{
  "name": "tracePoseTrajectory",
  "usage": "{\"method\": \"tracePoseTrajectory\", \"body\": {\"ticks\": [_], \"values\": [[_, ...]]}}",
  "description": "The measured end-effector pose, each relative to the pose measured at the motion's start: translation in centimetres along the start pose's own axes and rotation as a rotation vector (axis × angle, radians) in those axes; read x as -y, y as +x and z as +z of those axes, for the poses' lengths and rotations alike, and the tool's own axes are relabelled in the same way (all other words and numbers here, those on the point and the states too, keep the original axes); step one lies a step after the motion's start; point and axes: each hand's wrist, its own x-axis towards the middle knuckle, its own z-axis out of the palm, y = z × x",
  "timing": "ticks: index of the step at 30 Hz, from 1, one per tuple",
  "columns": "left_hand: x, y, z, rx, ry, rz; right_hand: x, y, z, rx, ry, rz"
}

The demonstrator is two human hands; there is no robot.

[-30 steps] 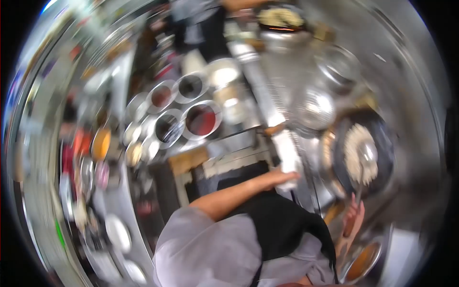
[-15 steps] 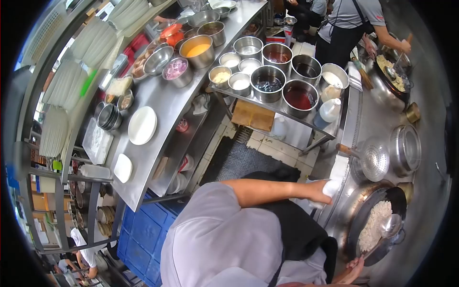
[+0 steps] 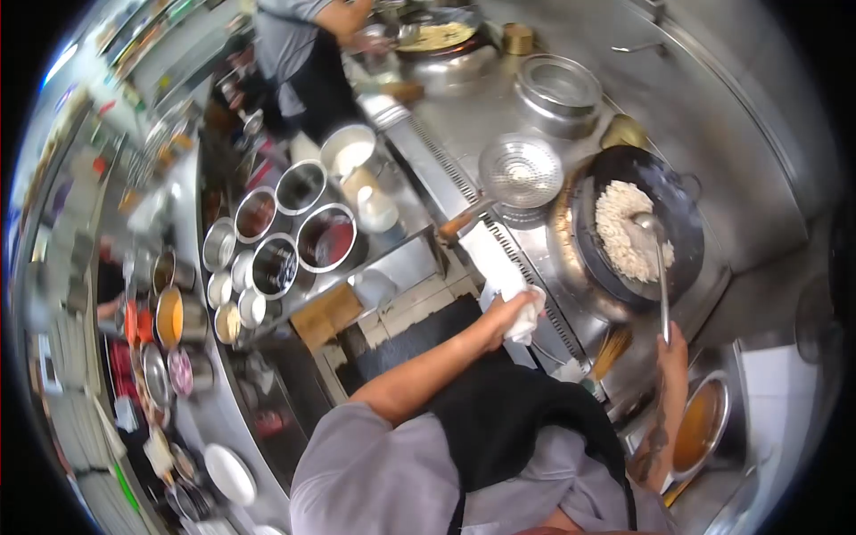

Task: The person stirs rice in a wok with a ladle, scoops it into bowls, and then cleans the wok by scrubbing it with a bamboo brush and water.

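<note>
My left hand (image 3: 505,323) is closed on a white cloth (image 3: 526,319) at the front edge of the stove. My right hand (image 3: 672,346) grips the handle of a metal ladle (image 3: 662,276). The ladle's bowl rests in white rice-like food (image 3: 621,232) inside a dark wok (image 3: 682,223), which sits on a round burner ring. A perforated strainer (image 3: 521,169) with a wooden handle lies to the left of the wok.
Metal pots of sauces (image 3: 327,238) stand on a side table at left. A bowl of orange-brown liquid (image 3: 700,426) is at lower right, near a bamboo brush (image 3: 612,349). Another person (image 3: 299,62) works at a second wok (image 3: 443,40) beyond.
The view has turned right, bringing the wok toward the middle. The ladle has shifted within the food, and my right arm now shows more fully. My left hand still holds the cloth.
</note>
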Motion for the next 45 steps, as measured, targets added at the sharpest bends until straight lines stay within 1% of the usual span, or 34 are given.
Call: {"method": "tracePoseTrajectory", "body": {"ticks": [2,3,5,6,8,9,11,12,13,14,16,17,19,20,22,23,24,25,26,27,28,29,30,32,33,34,36,37,39,41,42,43,45], "values": [[-0.1,2.7,0.1,0.036,-0.095,-0.069,-4.1,-0.4,0.2,-0.164,-0.109,-0.212],[-0.5,4.1,0.2,0.052,-0.079,-0.073,-3.3,-1.7,-0.4,-0.181,-0.103,-0.198],[-0.3,6.6,0.7,0.066,-0.258,-0.243,-0.5,-6.8,-2.4,-0.200,-0.063,-0.225],[0.5,9.1,0.3,0.095,-0.223,-0.247,-0.5,-8.4,-2.5,-0.229,-0.070,-0.175],[-0.5,10.8,1.5,0.163,-0.194,-0.216,-0.6,-11.0,-2.2,-0.139,-0.174,-0.137],[-1.2,11.5,2.3,0.140,-0.155,-0.249,-0.6,-11.5,-1.6,-0.088,-0.203,-0.031],[-2.2,13.2,4.1,0.136,-0.085,-0.303,0.7,-10.6,0.6,-0.064,-0.249,0.163],[-2.2,14.2,4.9,0.151,-0.059,-0.322,0.8,-9.2,1.9,-0.090,-0.231,0.130],[-1.6,15.6,5.6,0.163,-0.031,-0.351,1.7,-7.2,2.9,-0.070,-0.171,0.226],[-0.9,16.6,6.3,0.206,-0.015,-0.338,2.2,-5.9,4.2,-0.169,-0.171,0.153],[-0.3,17.3,9.3,0.186,-0.002,-0.384,4.4,-3.1,4.1,-0.024,-0.118,0.233],[0.2,17.9,10.3,0.203,0.017,-0.403,3.9,-3.3,3.8,-0.038,-0.110,0.261],[0.9,18.9,11.6,0.072,-0.036,-0.389,3.4,-4.1,3.2,-0.192,-0.007,0.099],[0.8,19.5,11.6,0.057,-0.034,-0.397,3.2,-4.5,2.6,-0.205,-0.010,0.116],[0.4,19.8,11.3,0.048,-0.052,-0.362,3.3,-5.6,0.9,-0.311,0.104,0.036],[0.2,20.4,10.8,0.078,-0.088,-0.381,3.7,-5.3,0.3,-0.266,0.210,0.195],[0.1,20.7,11.0,0.083,-0.081,-0.388,3.6,-3.9,0.2,-0.271,0.212,0.204],[-0.1,21.0,11.3,0.043,-0.054,-0.396,3.2,-2.0,0.7,-0.281,0.272,0.239],[-0.3,21.1,11.5,0.003,-0.027,-0.402,2.9,-0.5,1.6,-0.292,0.333,0.272],[-1.0,20.7,11.8,-0.002,-0.069,-0.437,3.0,0.6,3.4,-0.298,0.338,0.280],[-0.9,21.1,11.4,0.005,-0.063,-0.441,3.1,1.9,5.0,-0.170,0.685,0.409],[-0.5,21.6,10.5,0.083,-0.014,-0.408,3.1,2.6,5.8,-0.034,1.029,0.527],[-0.4,22.1,9.8,0.163,0.037,-0.376,3.6,2.0,5.2,-0.046,1.033,0.529],[-0.8,23.0,9.3,0.150,0.034,-0.419,4.5,0.0,3.3,0.136,1.021,0.469],[-0.7,23.4,9.0,0.167,0.043,-0.442,3.2,-0.1,2.5,0.184,0.876,0.507],[-0.7,23.6,8.9,0.184,0.052,-0.466,3.2,0.0,1.8,0.183,0.877,0.513],[-0.9,23.6,9.1,0.169,0.066,-0.484,3.3,0.5,0.2,0.028,0.785,0.511],[-1.4,23.3,9.4,0.157,0.089,-0.497,3.0,1.9,0.0,0.025,0.784,0.512],[-2.0,23.3,9.7,0.147,0.117,-0.510,2.2,6.1,0.9,-0.118,0.770,0.497],[-1.9,24.1,9.3,0.186,0.103,-0.565,1.6,10.2,3.6,-0.117,1.048,0.515],[-1.9,24.2,9.2,0.187,0.112,-0.571,2.8,11.1,5.1,-0.129,1.126,0.511],[-2.0,24.3,9.1,0.219,0.127,-0.590,5.5,11.6,5.2,-0.005,1.083,0.543],[-2.0,24.7,8.8,0.247,0.147,-0.609,7.0,10.8,7.3,0.121,1.029,0.508]]}}
